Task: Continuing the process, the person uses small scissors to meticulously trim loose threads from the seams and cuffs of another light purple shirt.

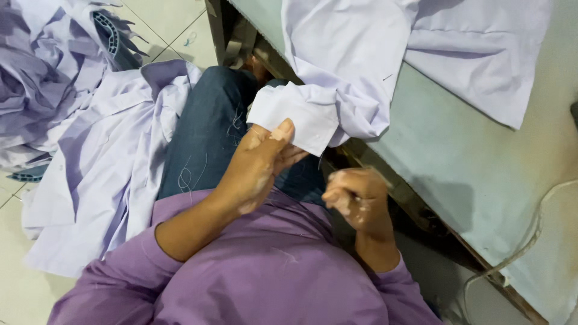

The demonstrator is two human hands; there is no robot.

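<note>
The left hand pinches the lower edge of a pale lilac cuff, thumb on top. The right hand is curled shut just below, perhaps around thread, too small to tell. The cuff's shirt drapes over the bench edge; more shirts crowd the floor beside the person's knee.
</note>
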